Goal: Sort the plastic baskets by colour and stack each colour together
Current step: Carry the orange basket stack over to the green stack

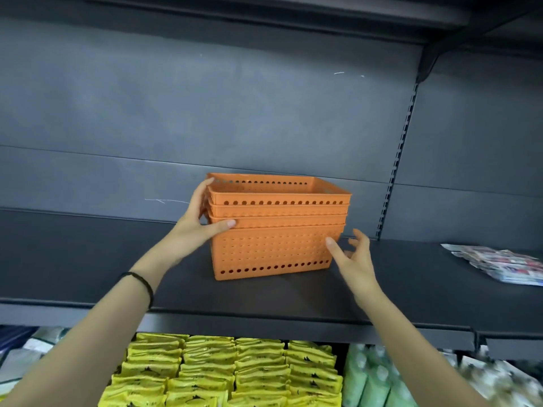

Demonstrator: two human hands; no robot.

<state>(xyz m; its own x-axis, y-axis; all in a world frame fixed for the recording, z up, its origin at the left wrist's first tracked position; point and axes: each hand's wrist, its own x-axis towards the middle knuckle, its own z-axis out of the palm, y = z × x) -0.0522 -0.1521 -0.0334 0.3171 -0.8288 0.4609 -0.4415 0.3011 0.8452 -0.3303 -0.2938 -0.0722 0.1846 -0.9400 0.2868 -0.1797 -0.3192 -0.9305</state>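
A stack of several orange perforated plastic baskets (276, 245), nested one inside another, stands on the dark shelf (88, 259). My left hand (202, 221) grips the stack's left end, thumb across the front rims and fingers around the side. At the stack's lower right corner, my right hand (352, 257) is spread with its fingers apart. Its index fingertip is at the front wall; whether it touches is unclear. No baskets of another colour are in view.
A pile of flat printed packets (499, 264) lies at the shelf's right end. Below the shelf are rows of yellow packets (229, 374) and green packages (370, 380). A dark back panel rises behind the baskets, with another shelf overhead.
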